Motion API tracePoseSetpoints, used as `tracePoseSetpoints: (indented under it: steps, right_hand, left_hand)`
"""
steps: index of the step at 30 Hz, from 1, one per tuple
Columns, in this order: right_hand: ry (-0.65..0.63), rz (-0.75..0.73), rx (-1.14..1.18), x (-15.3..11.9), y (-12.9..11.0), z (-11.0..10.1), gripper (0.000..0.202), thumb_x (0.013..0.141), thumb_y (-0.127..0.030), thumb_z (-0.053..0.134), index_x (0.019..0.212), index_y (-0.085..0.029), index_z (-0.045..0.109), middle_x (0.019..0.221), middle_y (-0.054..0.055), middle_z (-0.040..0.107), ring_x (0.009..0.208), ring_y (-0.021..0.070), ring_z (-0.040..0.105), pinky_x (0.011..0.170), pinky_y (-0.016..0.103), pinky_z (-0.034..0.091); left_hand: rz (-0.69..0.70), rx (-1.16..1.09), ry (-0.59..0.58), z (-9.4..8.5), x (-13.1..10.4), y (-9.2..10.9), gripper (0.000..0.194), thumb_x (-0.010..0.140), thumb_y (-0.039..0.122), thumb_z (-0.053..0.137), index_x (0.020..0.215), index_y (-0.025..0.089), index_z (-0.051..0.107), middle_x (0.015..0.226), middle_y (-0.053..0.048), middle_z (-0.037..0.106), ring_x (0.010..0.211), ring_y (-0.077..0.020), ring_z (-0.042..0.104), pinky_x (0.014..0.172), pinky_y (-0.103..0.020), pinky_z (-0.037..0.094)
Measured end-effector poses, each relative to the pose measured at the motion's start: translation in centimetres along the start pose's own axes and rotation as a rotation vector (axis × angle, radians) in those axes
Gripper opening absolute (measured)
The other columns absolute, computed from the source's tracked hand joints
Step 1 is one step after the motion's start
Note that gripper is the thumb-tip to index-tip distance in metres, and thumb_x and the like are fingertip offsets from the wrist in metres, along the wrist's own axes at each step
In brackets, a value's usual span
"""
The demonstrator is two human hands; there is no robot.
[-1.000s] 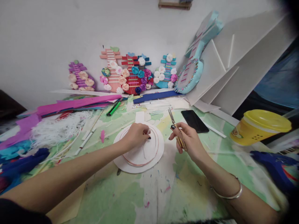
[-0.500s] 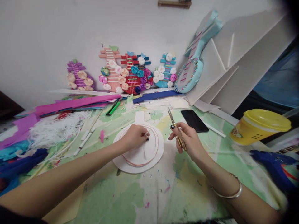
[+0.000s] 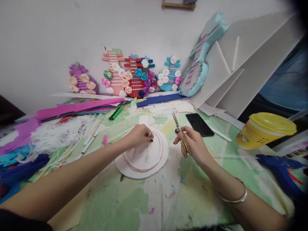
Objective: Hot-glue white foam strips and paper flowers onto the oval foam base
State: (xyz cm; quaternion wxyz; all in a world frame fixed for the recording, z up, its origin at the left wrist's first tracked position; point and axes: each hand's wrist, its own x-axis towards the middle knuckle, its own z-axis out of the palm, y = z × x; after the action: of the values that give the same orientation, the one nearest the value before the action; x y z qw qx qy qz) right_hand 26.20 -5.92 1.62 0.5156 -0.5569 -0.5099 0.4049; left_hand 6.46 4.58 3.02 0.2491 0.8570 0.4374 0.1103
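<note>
Over a round white board [image 3: 144, 175] with a short neck at its top, my left hand [image 3: 141, 134] is closed in a pinch. A small whitish piece shows at its fingertips, too small to name. A thin reddish ring [image 3: 161, 150] lies on the board, around a smaller white round shape partly hidden by the hand. To the right of the board, my right hand [image 3: 191, 139] holds gold-handled scissors [image 3: 176, 121], fingers around the handles and blades pointing up and away.
Behind the board stand several decorated paper guitars [image 3: 136, 77]. A black phone [image 3: 199, 124], a yellow tub [image 3: 267, 131] and a blue glue gun [image 3: 281, 170] are on the right. White string [image 3: 60, 134], coloured paper [image 3: 79, 106] and a green marker [image 3: 117, 112] lie left.
My left hand has risen slightly and moved a little up the board, its fingers still pinched. The scissors remain in my right hand, nearly unmoved.
</note>
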Motion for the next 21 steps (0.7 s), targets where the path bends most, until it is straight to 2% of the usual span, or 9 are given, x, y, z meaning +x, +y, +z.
tracePoseSetpoints:
  steps: [3,5,8,12,17,21]
  right_hand:
    - [0.001,-0.018,-0.026,0.1,0.1,0.0,0.033,0.083,-0.053,0.052,0.082,-0.02,0.05,0.071,-0.001,0.065,0.027,0.0056,0.042,0.033,0.022,0.031]
    - [-0.003,-0.018,-0.038,0.1,0.2,0.0,0.034,0.083,-0.054,0.052,0.083,-0.02,0.05,0.071,0.0,0.066,0.026,0.0057,0.042,0.032,0.022,0.031]
    - [-0.008,-0.019,-0.048,0.1,0.3,0.0,0.035,0.083,-0.055,0.052,0.084,-0.02,0.05,0.072,0.0,0.066,0.026,0.0062,0.043,0.032,0.022,0.031]
    - [-0.013,-0.016,-0.06,0.2,0.3,-0.1,0.033,0.083,-0.053,0.052,0.084,-0.02,0.051,0.072,0.0,0.066,0.027,0.0059,0.043,0.033,0.022,0.033]
    - [-0.07,0.021,-0.056,0.3,0.6,0.1,0.026,0.083,-0.046,0.054,0.084,-0.02,0.051,0.072,0.001,0.067,0.026,0.0062,0.044,0.031,0.021,0.033]
    - [-0.14,0.038,-0.046,0.2,0.8,0.3,0.026,0.084,-0.046,0.053,0.088,-0.02,0.05,0.076,0.002,0.069,0.026,0.0067,0.045,0.03,0.021,0.033]
  left_hand:
    - [-0.049,-0.172,0.018,-1.5,-0.2,0.3,0.013,0.067,0.01,0.057,0.067,0.015,0.068,0.096,-0.006,0.072,0.079,-0.0161,0.066,0.068,-0.023,0.049]
    - [-0.078,-0.315,0.014,-2.1,-0.4,0.3,0.01,0.066,0.01,0.058,0.068,0.014,0.067,0.103,-0.008,0.07,0.079,-0.0164,0.067,0.068,-0.024,0.051]
    - [-0.074,-0.384,-0.02,-2.4,-0.6,0.2,0.01,0.064,0.013,0.061,0.072,0.013,0.066,0.093,-0.008,0.071,0.073,-0.0162,0.066,0.065,-0.025,0.051]
    - [-0.083,-0.314,-0.002,-1.4,-0.6,-0.2,0.012,0.063,0.014,0.063,0.075,0.014,0.064,0.07,-0.004,0.07,0.071,-0.0178,0.067,0.063,-0.024,0.049]
    - [-0.093,-0.266,-0.02,0.2,-0.3,-0.4,0.018,0.068,0.012,0.049,0.078,0.015,0.064,0.073,-0.003,0.071,0.072,-0.0163,0.067,0.063,-0.023,0.048]
    - [-0.053,-0.239,-0.018,0.5,-0.3,-0.5,0.016,0.068,0.014,0.05,0.074,0.017,0.065,0.068,0.0,0.07,0.071,-0.0166,0.066,0.063,-0.023,0.046]
